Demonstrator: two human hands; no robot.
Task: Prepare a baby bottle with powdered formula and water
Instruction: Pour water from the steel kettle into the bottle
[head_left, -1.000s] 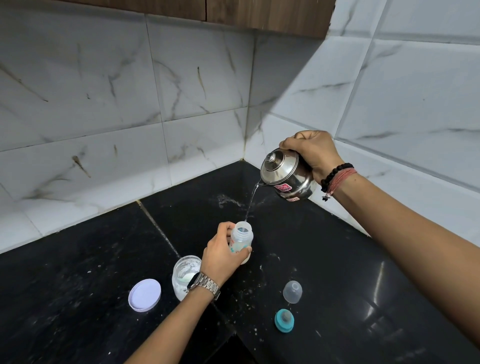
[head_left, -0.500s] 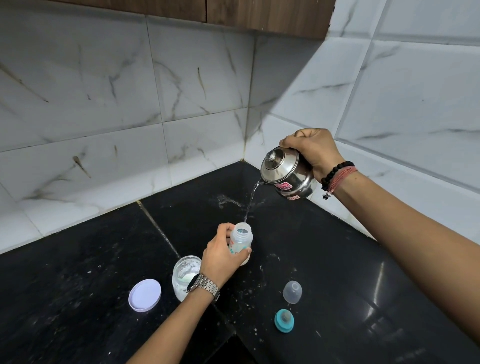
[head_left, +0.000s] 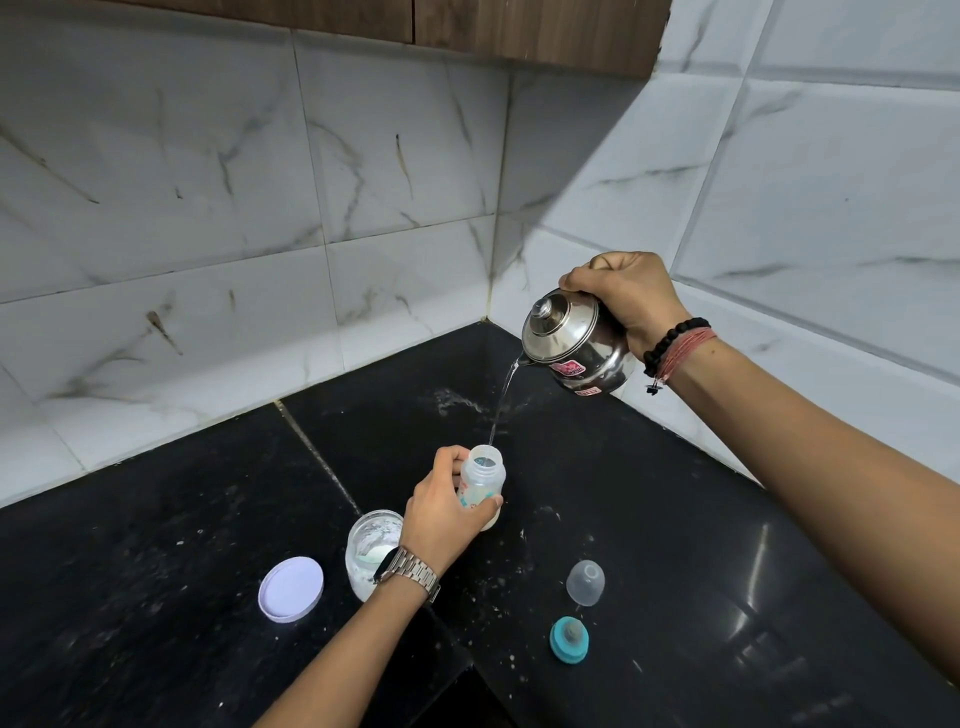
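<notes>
A small clear baby bottle stands upright on the black counter, its mouth uncovered. My left hand grips the bottle round its body. Above and to the right, my right hand holds a steel kettle tilted down to the left. A thin stream of water runs from its spout into the bottle's mouth. Just left of my left wrist sits an open jar of white powder.
The jar's white lid lies flat to the left. A clear bottle cap and a teal nipple ring lie on the counter to the right. White powder specks dot the counter. Tiled walls meet in a corner behind.
The pour goes on. The kettle and my right hand have shifted very slightly; the bottle and my left hand stay in place.
</notes>
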